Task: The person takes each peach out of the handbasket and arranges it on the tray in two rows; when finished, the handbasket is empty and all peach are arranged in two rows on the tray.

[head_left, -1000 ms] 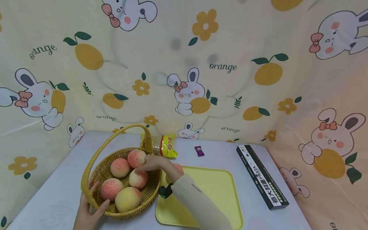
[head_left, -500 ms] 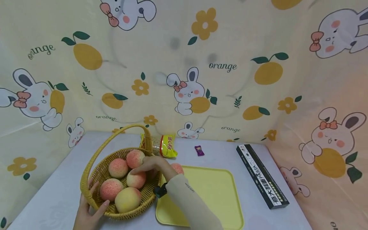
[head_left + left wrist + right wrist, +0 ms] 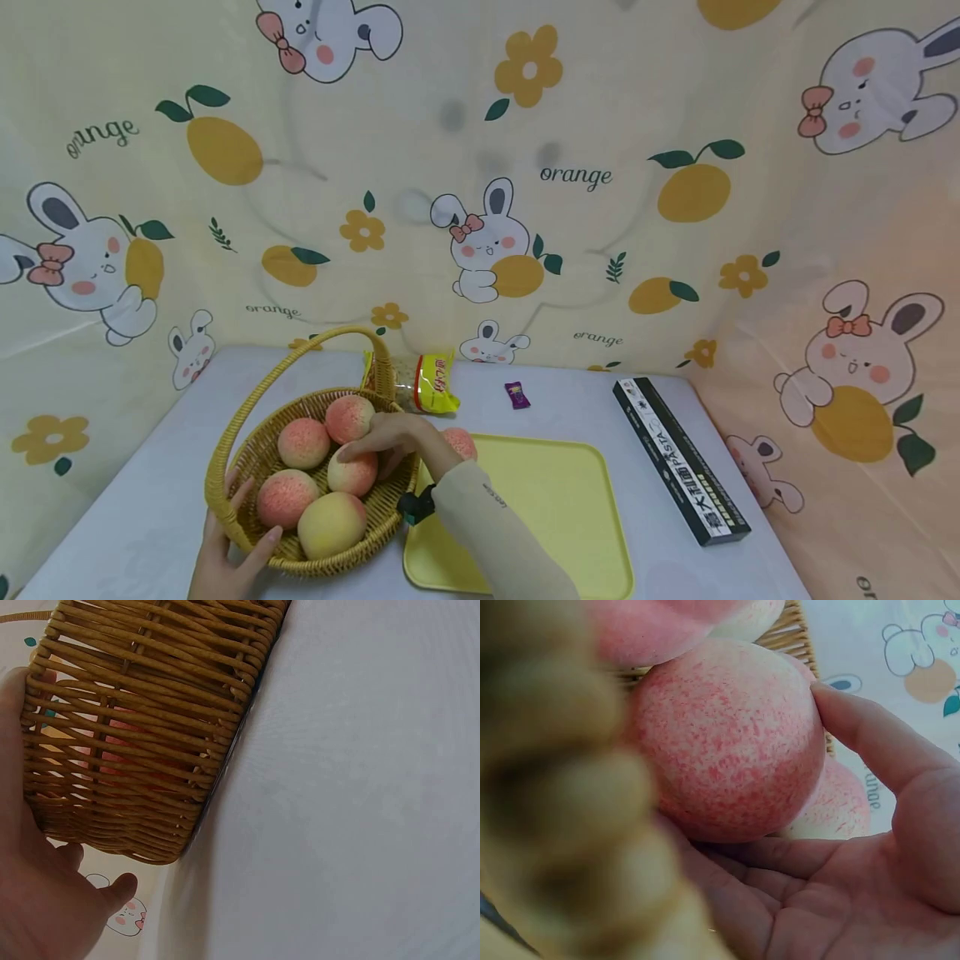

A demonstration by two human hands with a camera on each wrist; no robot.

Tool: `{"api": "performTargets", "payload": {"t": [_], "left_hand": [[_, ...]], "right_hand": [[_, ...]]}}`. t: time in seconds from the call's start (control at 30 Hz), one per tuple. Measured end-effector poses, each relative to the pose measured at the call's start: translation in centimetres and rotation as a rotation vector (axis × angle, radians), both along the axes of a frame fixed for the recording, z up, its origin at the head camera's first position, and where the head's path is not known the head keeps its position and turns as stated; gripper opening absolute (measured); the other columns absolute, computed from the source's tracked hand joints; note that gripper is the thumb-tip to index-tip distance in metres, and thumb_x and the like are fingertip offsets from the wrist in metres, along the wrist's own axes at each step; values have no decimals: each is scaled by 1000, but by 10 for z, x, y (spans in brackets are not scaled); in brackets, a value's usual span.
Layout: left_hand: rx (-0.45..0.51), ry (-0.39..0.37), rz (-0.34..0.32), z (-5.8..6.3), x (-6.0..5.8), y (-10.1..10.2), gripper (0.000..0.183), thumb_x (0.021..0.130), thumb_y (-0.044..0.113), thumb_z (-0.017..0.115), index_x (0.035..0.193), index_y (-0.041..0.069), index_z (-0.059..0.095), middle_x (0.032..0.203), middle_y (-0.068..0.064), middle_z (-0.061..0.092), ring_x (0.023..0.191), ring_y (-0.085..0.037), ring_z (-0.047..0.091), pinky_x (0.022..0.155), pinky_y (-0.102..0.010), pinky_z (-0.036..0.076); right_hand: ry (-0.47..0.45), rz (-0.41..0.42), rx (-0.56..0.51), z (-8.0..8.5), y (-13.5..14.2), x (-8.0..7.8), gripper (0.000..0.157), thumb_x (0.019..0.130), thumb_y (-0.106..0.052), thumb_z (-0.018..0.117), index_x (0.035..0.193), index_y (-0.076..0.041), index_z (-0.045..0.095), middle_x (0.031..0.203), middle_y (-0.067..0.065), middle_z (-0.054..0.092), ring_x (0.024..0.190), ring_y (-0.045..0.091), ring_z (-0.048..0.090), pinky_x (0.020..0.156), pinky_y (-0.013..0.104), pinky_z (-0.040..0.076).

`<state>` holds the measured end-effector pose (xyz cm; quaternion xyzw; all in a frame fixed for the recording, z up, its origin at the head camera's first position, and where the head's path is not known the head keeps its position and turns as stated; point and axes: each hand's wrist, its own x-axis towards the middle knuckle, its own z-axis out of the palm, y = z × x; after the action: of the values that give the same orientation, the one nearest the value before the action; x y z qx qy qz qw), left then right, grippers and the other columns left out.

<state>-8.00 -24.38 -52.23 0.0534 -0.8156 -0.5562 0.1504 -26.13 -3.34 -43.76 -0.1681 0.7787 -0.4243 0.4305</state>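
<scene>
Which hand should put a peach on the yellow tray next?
Probably the right hand: it holds a peach and is nearer the yellow tray. The left hand holds the basket on the side away from the tray.

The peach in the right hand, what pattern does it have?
The peach is pale with pinkish-red speckles; the right wrist view shows it best.

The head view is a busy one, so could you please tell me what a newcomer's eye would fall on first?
Probably the wicker basket of peaches at the left of the white table, where the person's right grip holds one peach. The yellow rectangular tray beside it, partly behind a beige sleeve, might come next. The rabbit-and-orange print backdrop filling the upper view could compete.
</scene>
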Motion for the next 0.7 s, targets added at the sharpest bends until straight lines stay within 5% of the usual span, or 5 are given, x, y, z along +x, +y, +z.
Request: {"api": "performTargets", "payload": {"t": [0.13,0.4,0.5,0.6,0.7], "left_hand": [[-9,3,8,0,0,0,72,97,13,66,157,5,29,166,0,3,151,-27,0,116,-60,9],[9,2,-1,1,2,0,72,97,15,67,156,2,28,166,1,2,151,-31,-3,110,-73,8],[-8,-8,16,2,2,0,71,97,15,67,157,5,29,166,4,4,151,-28,1,119,-46,11],[-29,-8,26,2,2,0,71,97,14,67,157,9,30,165,7,6,151,-23,5,109,-17,12],[-46,8,23,0,2,0,71,97,12,67,157,10,30,165,6,6,150,-20,5,100,-8,13]], "right_hand": [[-2,-10,-7,1,-1,-1,38,90,-26,73,109,3,58,105,9,59,83,24,69,75,45,59],[80,-15,39,4,-4,-1,36,85,-23,79,105,0,60,101,7,61,78,24,69,69,43,60],[130,-14,54,8,-5,0,35,83,-23,80,102,-1,61,100,7,62,73,23,69,68,43,60],[188,-7,76,12,-5,1,34,83,-24,81,99,-2,62,96,6,62,70,23,68,68,43,60],[244,15,94,16,-4,3,31,82,-25,82,90,-4,62,85,3,61,65,20,67,70,43,60]]}}
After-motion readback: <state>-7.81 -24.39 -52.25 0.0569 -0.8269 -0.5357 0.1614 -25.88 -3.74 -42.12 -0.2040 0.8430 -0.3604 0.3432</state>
